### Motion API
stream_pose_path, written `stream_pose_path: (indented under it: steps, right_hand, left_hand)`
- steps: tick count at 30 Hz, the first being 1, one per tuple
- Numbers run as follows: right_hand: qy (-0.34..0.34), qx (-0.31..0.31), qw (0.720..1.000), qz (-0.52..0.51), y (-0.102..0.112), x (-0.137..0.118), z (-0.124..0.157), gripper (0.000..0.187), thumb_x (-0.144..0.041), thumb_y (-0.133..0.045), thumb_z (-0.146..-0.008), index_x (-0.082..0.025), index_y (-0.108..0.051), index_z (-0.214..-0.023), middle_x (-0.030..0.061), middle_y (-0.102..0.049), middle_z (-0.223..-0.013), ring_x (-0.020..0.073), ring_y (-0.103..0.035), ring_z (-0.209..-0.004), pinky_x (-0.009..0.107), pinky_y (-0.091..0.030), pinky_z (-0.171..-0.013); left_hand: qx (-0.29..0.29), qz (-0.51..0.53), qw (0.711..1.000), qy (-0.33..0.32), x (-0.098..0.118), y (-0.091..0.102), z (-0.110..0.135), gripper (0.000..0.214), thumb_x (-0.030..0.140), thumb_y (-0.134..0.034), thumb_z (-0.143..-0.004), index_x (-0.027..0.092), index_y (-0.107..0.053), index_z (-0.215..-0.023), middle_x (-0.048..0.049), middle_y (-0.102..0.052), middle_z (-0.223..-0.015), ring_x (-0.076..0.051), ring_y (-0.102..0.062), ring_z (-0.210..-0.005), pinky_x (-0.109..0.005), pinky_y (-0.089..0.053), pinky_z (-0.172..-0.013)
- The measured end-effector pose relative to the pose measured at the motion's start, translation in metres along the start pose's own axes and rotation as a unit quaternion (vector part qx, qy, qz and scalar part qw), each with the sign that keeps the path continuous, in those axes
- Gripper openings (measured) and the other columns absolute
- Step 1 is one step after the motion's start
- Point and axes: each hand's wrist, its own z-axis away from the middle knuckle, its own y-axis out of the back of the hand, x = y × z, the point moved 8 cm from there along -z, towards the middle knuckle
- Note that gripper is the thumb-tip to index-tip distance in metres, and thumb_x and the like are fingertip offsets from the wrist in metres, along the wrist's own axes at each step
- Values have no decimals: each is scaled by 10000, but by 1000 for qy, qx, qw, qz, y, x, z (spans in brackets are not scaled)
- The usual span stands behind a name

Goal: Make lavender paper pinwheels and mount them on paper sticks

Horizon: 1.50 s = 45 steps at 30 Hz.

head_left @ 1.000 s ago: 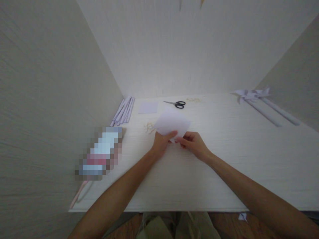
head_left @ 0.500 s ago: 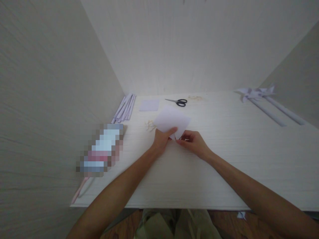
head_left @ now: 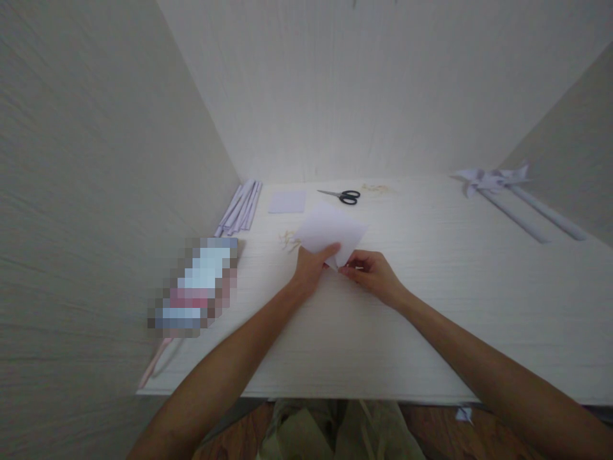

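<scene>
A white square sheet of paper [head_left: 330, 227] is held above the table, turned so one corner points toward me. My left hand [head_left: 313, 263] grips its lower left side, thumb on top and fingers underneath. At the near corner, my right hand [head_left: 371, 271] pinches the paper's edge between thumb and fingertips. Just left of the sheet lies a small heap of thin pale strips [head_left: 288, 240]. Scissors with black handles [head_left: 348, 197] rest behind the sheet, beside a flat stack of square paper [head_left: 287, 202].
Rolled paper sticks [head_left: 242, 207] lie at the back left. Paper pinwheels [head_left: 495, 177] on sticks are at the right. A blurred phone-like object [head_left: 204, 275] stands at the left. More pale strips [head_left: 378, 188] lie near the back wall. Walls enclose the table [head_left: 479, 287] on three sides.
Almost nothing differs. My right fingertips have shifted very slightly at the paper's near corner; the left hand keeps its grip.
</scene>
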Motion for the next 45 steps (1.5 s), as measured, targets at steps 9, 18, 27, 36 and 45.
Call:
stream_pose_path:
  steps: [9, 18, 27, 36, 45]
  right_hand:
    - [-31, 18, 999, -5, 1, 3, 0, 210, -316, -650, -568, -142, -557, -639, -17, -508, -564, 78, -438, -482, 217, -343, -454]
    - [-40, 63, 997, -1, 7, 10, 1, 220, -340, -634, -583, -129, -571, -588, -1, -534, -525, 70, -405, -441, 218, -300, -418]
    - [-9, 37, 998, -51, 3, 0, 2, 173, -294, -650, -559, -143, -625, -641, 17, -618, -620, 105, -504, -528, 232, -377, -483]
    - [-4, 54, 998, -24, 4, 2, 1, 192, -336, -636, -587, -149, -594, -600, 14, -576, -540, 122, -508, -515, 237, -380, -458]
    - [-31, 60, 998, -9, 8, 7, 0, 151, -273, -637, -565, -131, -601, -602, 1, -567, -552, 87, -444, -466, 227, -331, -445]
  left_hand:
    - [-5, -23, 1000, -15, -1, -1, 0, 272, 282, -677, -522, 155, -605, -752, -3, -612, -640, -115, -562, -577, -228, -434, -526]
    - [-9, -52, 999, -9, -1, -3, 3, 363, 291, -687, -507, 159, -606, -835, -38, -631, -763, -129, -565, -627, -218, -427, -488]
    - [-39, -75, 996, -2, -2, -8, 6, 336, 322, -678, -508, 145, -601, -783, -28, -616, -718, -107, -537, -567, -188, -378, -419]
    - [-31, -48, 998, -8, -5, -5, 2, 344, 316, -681, -520, 162, -596, -816, -20, -613, -746, -106, -543, -596, -198, -402, -464]
    - [6, -3, 1000, 8, -5, 1, -3, 246, 323, -678, -520, 126, -572, -621, 5, -551, -550, -75, -472, -474, -198, -356, -437]
